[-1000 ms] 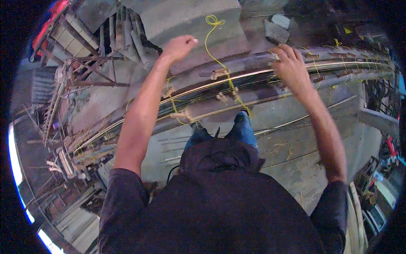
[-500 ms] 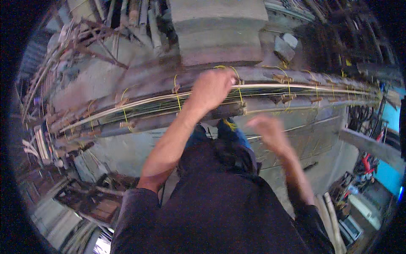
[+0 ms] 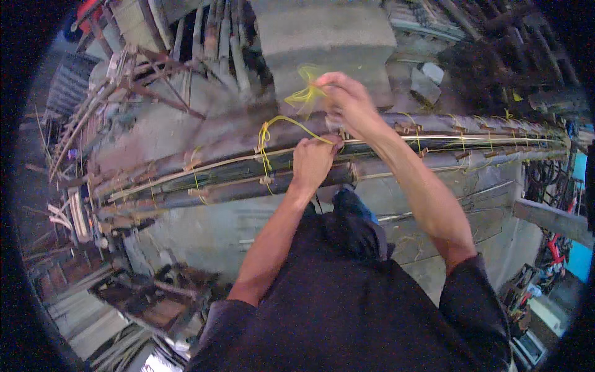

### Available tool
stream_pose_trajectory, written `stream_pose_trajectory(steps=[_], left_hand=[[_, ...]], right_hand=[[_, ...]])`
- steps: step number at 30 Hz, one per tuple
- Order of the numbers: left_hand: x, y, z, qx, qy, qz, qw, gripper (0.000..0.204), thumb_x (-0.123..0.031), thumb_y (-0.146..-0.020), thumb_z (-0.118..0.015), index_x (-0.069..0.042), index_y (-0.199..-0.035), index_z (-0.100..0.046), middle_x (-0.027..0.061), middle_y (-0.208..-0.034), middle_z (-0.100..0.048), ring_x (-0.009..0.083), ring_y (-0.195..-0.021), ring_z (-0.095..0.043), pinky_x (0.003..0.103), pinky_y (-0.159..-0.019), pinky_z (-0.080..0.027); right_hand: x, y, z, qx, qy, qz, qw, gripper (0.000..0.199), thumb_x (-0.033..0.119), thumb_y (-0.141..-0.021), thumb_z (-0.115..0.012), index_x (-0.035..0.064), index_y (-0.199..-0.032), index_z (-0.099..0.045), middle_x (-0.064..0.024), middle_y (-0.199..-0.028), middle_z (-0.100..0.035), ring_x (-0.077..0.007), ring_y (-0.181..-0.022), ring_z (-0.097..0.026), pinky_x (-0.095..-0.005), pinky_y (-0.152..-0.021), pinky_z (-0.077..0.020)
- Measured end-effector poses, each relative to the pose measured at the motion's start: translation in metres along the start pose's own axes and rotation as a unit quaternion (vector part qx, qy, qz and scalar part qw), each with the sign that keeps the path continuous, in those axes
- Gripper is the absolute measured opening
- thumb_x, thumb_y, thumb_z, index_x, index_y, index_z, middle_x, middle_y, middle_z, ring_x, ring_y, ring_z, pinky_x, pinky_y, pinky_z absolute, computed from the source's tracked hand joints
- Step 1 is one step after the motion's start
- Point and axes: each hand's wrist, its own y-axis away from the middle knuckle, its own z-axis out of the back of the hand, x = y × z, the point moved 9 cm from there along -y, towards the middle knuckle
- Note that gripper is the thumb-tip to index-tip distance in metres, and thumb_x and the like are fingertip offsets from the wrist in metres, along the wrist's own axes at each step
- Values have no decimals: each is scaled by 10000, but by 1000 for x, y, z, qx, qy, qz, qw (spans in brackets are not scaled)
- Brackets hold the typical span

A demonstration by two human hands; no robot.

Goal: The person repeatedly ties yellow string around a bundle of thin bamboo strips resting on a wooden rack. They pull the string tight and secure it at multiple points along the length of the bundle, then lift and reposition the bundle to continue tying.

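Across the view stretch two long dark poles, side by side, with pale thin strips running along between them. My left hand is closed at the poles, its fingertips pinched on a yellow cord. From there the cord arches left to a tie around the poles. Just beyond the far pole my right hand, raised and a little blurred, is closed on a loose bundle of yellow cord. Whether both cords are one piece I cannot tell.
Further yellow ties with small wooden pegs sit along the poles. Beyond stands a grey concrete block. Metal framing is at the far left, a wooden rack near left, and a plank at right.
My right hand has swung up from the near side to beyond the far pole, now with the yellow bundle. My left hand has drawn back toward me. The cord now arches leftward from it.
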Motion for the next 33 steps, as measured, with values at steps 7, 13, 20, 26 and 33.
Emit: stream_pose_trajectory(steps=[7, 13, 20, 26, 33], left_hand=[[-9, 3, 4, 35, 187, 43, 981, 262, -292, -907, -526, -61, -881, -647, 89, -757, -649, 224, -718, -625, 350, -644, -460], [23, -101, -14, 143, 291, 160, 932, 448, -388, -951, -406, -15, -742, -537, 43, -621, -501, 166, -614, -491, 326, -584, -401], [85, -106, -4, 214, 56, 44, 974, 452, -475, -907, -439, -77, -931, -652, 144, -841, -640, 316, -786, -607, 417, -723, -459], [13, -38, 17, 394, -80, -315, 860, 431, -444, -875, -483, -52, -908, -658, 158, -871, -639, 308, -876, -625, 448, -724, -495], [51, -148, 178, 3, 84, -273, 958, 340, -107, -918, -465, -74, -1256, -453, 187, -1249, -457, 324, -1070, -513, 460, -926, -410]], right_hand=[[-68, 147, -128, 189, 201, 46, 960, 205, 133, -763, -581, 76, -959, -602, -169, -921, -641, -320, -818, -641, -455, -721, -521], [15, 107, 36, -42, 412, 199, 888, 262, 131, -732, -609, 117, -994, -605, -80, -898, -612, -269, -820, -636, -382, -680, -541], [36, 179, 58, -176, 261, -41, 948, 77, 66, -788, -651, 45, -862, -652, -136, -759, -639, -235, -665, -634, -324, -603, -489], [-82, 309, -81, -94, 201, -285, 932, 125, 148, -783, -663, 53, -863, -653, -149, -809, -656, -352, -744, -632, -381, -661, -501], [32, 161, -145, -107, 246, -164, 949, 158, 145, -832, -638, 10, -914, -639, -137, -819, -660, -240, -648, -642, -320, -622, -502]])
